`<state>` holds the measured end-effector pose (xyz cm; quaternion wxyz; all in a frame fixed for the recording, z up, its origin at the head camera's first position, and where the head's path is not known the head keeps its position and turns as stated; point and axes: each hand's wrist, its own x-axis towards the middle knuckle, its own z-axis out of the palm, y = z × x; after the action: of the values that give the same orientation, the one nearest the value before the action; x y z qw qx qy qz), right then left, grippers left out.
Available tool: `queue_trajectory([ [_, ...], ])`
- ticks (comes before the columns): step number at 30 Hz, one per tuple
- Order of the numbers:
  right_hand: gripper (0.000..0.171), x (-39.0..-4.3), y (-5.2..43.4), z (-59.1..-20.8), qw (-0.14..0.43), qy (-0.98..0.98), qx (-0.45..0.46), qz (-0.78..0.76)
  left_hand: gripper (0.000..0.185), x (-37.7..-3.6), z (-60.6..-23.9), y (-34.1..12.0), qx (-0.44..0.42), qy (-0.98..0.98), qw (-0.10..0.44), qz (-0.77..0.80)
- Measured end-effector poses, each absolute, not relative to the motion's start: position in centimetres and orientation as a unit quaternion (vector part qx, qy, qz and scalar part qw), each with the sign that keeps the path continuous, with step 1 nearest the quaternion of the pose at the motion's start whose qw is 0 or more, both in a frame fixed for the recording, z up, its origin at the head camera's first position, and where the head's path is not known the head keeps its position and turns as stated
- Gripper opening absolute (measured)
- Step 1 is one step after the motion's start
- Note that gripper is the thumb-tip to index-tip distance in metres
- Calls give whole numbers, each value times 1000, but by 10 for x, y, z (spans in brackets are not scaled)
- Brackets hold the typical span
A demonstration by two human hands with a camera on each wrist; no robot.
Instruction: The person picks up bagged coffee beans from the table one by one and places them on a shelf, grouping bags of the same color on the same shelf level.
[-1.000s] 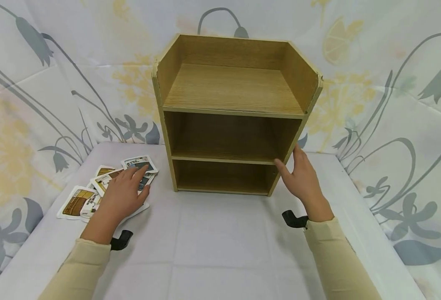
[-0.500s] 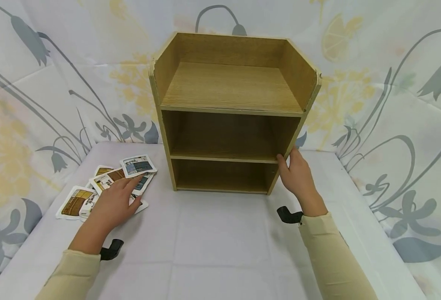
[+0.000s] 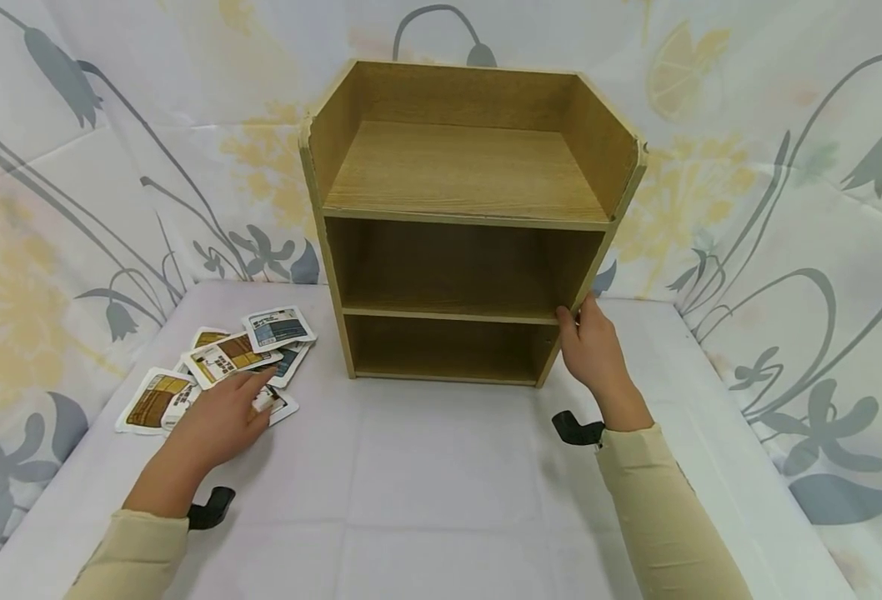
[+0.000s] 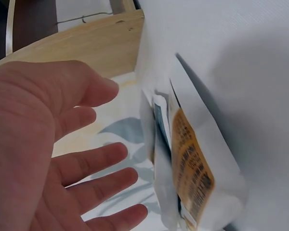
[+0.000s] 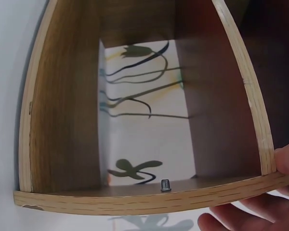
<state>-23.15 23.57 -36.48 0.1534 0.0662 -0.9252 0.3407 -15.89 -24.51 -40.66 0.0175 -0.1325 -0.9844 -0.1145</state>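
A small wooden shelf unit stands upright at the back of the table. My right hand grips its right side panel, thumb at the front edge and fingers along the outside; the right wrist view shows the fingertips past that panel. On the left lies an overlapping pile of flat white-edged packets with brown, yellow and blue printing. My left hand is over the near side of the pile, fingers extended. In the left wrist view its fingers are spread and apart from the packets.
White cloth covers the table, with a floral curtain behind and at both sides. The shelf has an upper tray and two compartments below. A small metal pin sticks out inside its side panel.
My left hand has drawn back toward the near left, uncovering more of the packets. My right hand has gone from beside the shelf's right panel to gripping it.
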Motion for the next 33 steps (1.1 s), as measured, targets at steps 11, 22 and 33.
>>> queue_trajectory([
  [11, 46, -231, 238, -367, 151, -922, 61, 352, 54, -152, -414, -258, -148, -983, 4, -106],
  [22, 43, -231, 240, -369, 155, -920, 66, 354, 54, -145, -424, -271, -145, -984, -21, -104],
  [33, 43, -232, 238, -369, 151, -919, 65, 358, 71, -141, -428, -282, -145, -981, -53, -118],
])
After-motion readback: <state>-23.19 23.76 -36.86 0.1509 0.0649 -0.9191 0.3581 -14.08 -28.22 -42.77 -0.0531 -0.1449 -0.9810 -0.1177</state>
